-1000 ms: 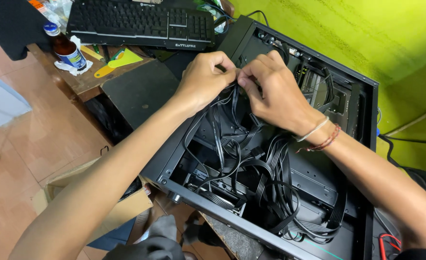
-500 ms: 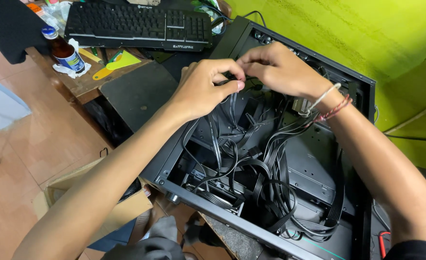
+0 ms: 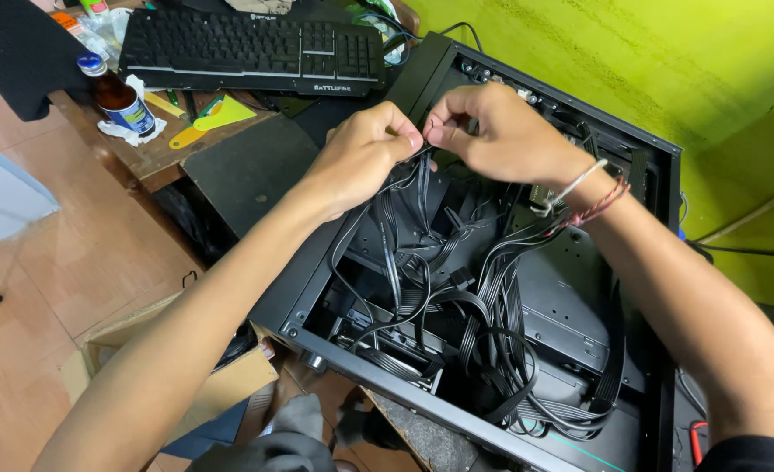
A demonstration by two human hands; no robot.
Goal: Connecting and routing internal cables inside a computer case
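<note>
Lime-green walls close in behind an open black computer case (image 3: 649, 262) lying on its side, its upper-left corner butted against a cluttered wooden desk (image 3: 155, 157). Both hands meet at the case's top edge: the left hand (image 3: 361, 153) and right hand (image 3: 501, 131) each have thumb and forefinger pinched nearly shut, tips almost touching one another, on something thin and dark among the black cables (image 3: 422, 175). It may be a cable tie or a single wire; the view is too small to tell which. From there the cables run down into the case and fan out in loose loops toward its lower right corner (flat ribbon-like runs among rounder ones). They look light, limp and a bit slippery, springing back when bent, so a grip close to the bundle with fingertips seems best, not out on the slack. On the desk sit a black keyboard (image 3: 247, 48) along the far edge, a brown bottle (image 3: 120, 100) and a yellow scraper (image 3: 216, 118)
</note>
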